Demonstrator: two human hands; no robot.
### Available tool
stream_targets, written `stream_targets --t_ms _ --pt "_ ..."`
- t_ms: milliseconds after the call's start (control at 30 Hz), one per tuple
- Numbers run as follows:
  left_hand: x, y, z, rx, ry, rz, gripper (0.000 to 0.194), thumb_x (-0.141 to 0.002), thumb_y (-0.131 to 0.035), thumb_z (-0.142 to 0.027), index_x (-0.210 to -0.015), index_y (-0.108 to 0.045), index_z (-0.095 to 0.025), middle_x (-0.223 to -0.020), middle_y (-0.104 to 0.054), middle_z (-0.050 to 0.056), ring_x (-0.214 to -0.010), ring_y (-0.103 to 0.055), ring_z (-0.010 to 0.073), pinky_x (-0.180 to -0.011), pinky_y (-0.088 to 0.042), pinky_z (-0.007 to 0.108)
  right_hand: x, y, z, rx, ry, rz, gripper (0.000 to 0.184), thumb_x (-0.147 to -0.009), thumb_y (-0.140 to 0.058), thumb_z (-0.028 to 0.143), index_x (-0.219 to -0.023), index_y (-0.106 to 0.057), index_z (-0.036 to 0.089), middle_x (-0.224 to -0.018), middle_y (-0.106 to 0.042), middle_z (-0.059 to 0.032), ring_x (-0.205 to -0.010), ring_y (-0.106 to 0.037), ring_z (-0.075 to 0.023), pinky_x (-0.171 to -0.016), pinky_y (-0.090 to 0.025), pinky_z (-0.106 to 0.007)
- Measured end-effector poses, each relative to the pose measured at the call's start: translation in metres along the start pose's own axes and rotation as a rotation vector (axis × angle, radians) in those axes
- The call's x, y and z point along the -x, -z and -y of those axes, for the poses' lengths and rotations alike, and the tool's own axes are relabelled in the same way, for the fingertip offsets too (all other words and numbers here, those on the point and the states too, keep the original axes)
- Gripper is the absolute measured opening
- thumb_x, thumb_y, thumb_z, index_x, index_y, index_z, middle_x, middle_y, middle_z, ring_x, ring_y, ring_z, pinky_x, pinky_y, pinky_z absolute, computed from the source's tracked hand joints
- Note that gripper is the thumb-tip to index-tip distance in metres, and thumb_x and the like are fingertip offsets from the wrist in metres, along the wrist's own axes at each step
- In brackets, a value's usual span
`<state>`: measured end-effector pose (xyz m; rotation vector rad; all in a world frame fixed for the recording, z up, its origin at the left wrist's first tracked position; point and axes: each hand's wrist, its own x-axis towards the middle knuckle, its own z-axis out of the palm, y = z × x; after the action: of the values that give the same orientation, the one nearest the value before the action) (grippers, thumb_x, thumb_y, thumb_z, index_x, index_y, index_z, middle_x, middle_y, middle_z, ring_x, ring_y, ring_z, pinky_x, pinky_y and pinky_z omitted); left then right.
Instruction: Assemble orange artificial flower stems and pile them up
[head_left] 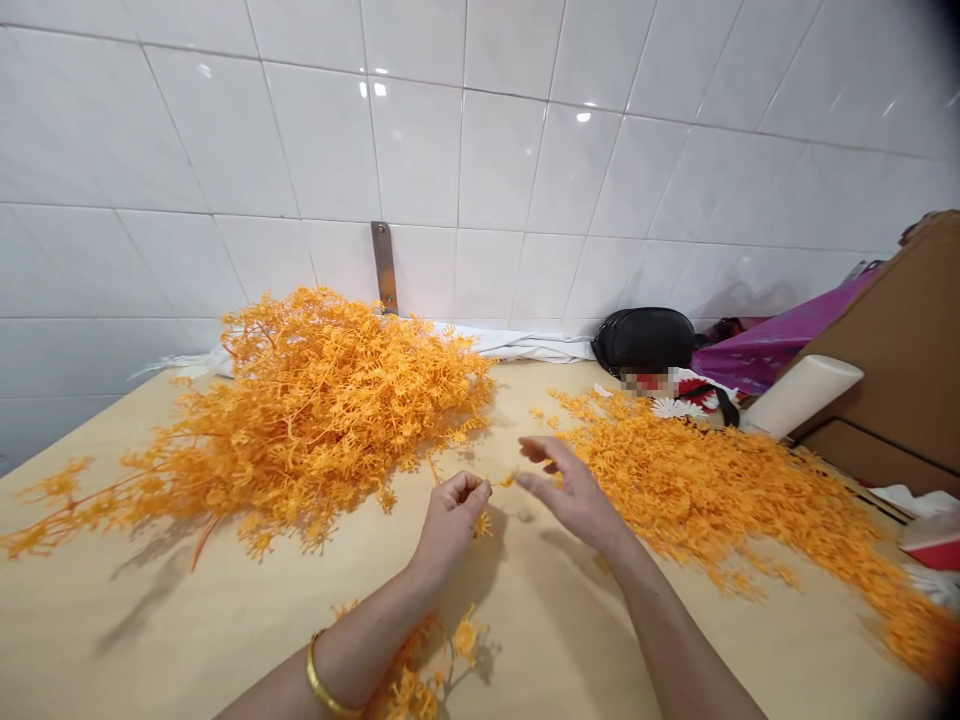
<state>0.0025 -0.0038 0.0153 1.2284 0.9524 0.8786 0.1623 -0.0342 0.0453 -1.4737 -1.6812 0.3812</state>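
Table (536,650), with piled orange branches (322,410) left and loose flowers (697,490) right. Right hand (574,492): fingers parted, gripping nothing. Left hand (452,512): thumb and forefinger pinched together on a sprig (508,481), whose flowered tip lies just beside the right thumb.

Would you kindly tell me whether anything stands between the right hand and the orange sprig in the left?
Nothing visible does: the open right hand is right beside the tip of the orange sprig, which the left hand pinches.
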Motion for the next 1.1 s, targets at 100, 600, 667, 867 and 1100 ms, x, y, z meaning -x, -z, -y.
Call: stream_targets --t_ms 100,600,667,867,1100 --pt "0.0 0.0 0.0 -0.001 -0.046 0.033 0.026 -0.071 -0.051 -0.037 -0.059 -0.042 -0.016 -0.049 -0.034 -0.006 -0.043 -0.029 0.0051 -0.043 -0.025 0.018 0.002 -0.013 0.007 -0.081 0.011 0.159 0.02 -0.077 -0.049 0.036 -0.084 -0.056 0.018 -0.079 -0.056 -0.0013 -0.074 -0.05 -0.0139 -0.066 -0.037 -0.024" --pt "0.006 -0.007 -0.015 -0.365 -0.493 0.013 0.023 -0.078 -0.043 -0.026 -0.057 -0.043 -0.016 -0.049 -0.034 -0.005 -0.048 -0.031 0.0072 -0.048 -0.025 0.021 0.002 -0.039 0.023 0.074 -0.145 -0.412 0.034 -0.081 -0.042 0.036 -0.054 -0.031 0.019 -0.046 -0.028 0.0069 -0.045 -0.027 -0.0085 -0.047 -0.022 -0.022" --pt "0.006 -0.006 -0.015 -0.429 -0.562 -0.008 0.024 -0.079 -0.042 -0.025 -0.056 -0.042 -0.016 -0.049 -0.034 -0.005 -0.048 -0.032 0.0072 -0.049 -0.025 0.021 0.002 -0.04 0.026 0.081 -0.149 -0.422 0.033 -0.081 -0.042 0.036 -0.054 -0.033 0.019 -0.045 -0.03 0.007 -0.045 -0.028 -0.0085 -0.046 -0.023 -0.022" --pt "0.007 -0.006 -0.015 -0.525 -0.685 -0.055 0.023 -0.08 -0.04 -0.023 -0.057 -0.04 -0.017 -0.049 -0.033 -0.005 -0.047 -0.033 0.0072 -0.05 -0.025 0.021 -0.001 -0.038 0.032 0.096 -0.134 -0.427 0.031 -0.081 -0.04 0.035 -0.055 -0.039 0.019 -0.045 -0.034 0.0062 -0.045 -0.031 -0.0092 -0.047 -0.025 -0.022" --pt "0.016 -0.003 -0.024 -0.534 -0.692 -0.033 0.025 -0.08 -0.037 -0.025 -0.056 -0.04 -0.019 -0.05 -0.034 -0.003 -0.048 -0.035 0.0092 -0.051 -0.026 0.022 -0.005 -0.034 0.036 0.121 -0.125 -0.388 0.033 -0.079 -0.041 0.037 -0.052 -0.036 0.019 -0.044 -0.033 0.0061 -0.044 -0.032 -0.0092 -0.046 -0.025 -0.022"
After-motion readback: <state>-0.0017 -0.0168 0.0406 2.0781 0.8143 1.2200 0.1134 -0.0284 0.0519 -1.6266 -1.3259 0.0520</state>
